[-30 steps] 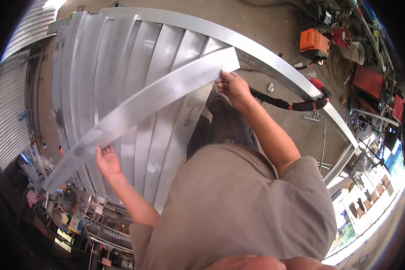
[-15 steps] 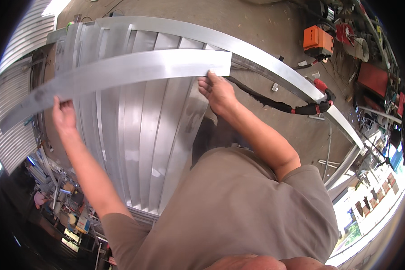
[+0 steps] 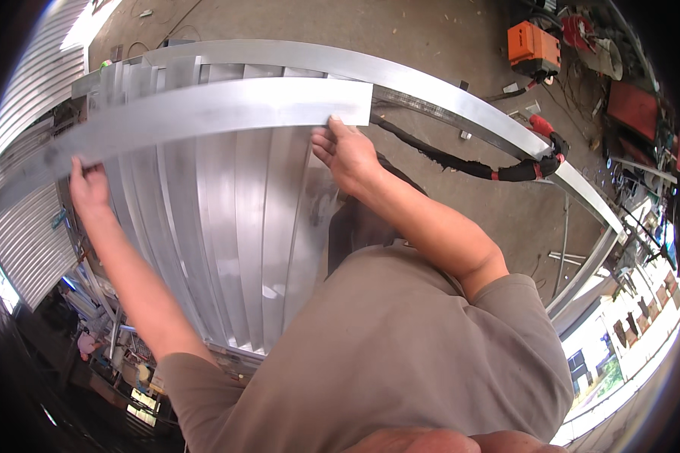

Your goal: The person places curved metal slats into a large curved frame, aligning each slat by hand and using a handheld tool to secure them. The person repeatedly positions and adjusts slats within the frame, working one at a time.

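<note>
Swinging level now: the long flat silver metal strip (image 3: 204,113), tilted steeply a second ago, lies almost horizontal across the stack of upright grey metal slats (image 3: 227,226). Left hand (image 3: 89,189) is closed on the strip's lower edge near its far left; right hand (image 3: 346,155) pinches the lower right corner. Strip sits just under the curved grey steel frame rail (image 3: 400,75), so it looks squared up for laying across the slats. Red-handled black hose (image 3: 506,166) and orange machine (image 3: 533,45) lie beyond on the concrete floor (image 3: 446,196).

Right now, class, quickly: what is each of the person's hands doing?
Left hand: closed on the long metal strip, near its left end.
Right hand: gripping the same strip at its right end.
</note>
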### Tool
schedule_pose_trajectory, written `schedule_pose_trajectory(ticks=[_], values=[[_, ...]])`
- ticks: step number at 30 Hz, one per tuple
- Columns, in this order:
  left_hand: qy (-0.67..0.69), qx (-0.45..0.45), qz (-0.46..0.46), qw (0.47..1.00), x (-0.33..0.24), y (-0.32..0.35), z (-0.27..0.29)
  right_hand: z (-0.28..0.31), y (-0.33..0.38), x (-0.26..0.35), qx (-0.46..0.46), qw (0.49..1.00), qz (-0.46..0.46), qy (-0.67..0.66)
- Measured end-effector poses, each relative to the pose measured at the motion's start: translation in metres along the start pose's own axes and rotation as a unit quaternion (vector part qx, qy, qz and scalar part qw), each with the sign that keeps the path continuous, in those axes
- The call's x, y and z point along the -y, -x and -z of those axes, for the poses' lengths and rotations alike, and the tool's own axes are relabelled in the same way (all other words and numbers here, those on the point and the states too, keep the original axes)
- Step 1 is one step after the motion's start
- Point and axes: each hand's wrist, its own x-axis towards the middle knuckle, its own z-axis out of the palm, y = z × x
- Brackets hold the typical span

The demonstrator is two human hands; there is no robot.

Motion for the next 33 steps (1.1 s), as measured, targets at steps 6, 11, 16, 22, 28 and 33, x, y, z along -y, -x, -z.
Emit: schedule_pose_trajectory(ticks=[6, 11, 16, 22, 28, 33], values=[[0.062, -0.097, 0.037, 0.993, 0.099, 0.207, 0.139, 0.058, -0.014, 0.011, 0.032, 0.984, 0.025, 0.173], [0.190, -0.191, 0.155, 0.951, 0.184, 0.363, 0.190, 0.094, -0.018, 0.034, 0.038, 0.950, 0.054, 0.305], [0.237, -0.177, 0.160, 0.942, 0.217, 0.411, 0.197, 0.102, -0.019, 0.042, 0.040, 0.934, 0.072, 0.347], [0.090, -0.118, 0.044, 0.988, 0.134, 0.256, 0.159, 0.070, -0.017, 0.017, 0.031, 0.970, 0.042, 0.238], [0.037, -0.013, 0.006, 0.999, 0.024, 0.042, 0.013, 0.016, -0.011, 0.000, 0.018, 0.997, 0.011, 0.071], [0.014, 0.035, -0.015, 0.999, -0.008, -0.034, -0.082, -0.006, -0.009, 0.004, 0.017, 0.999, -0.005, 0.031]])
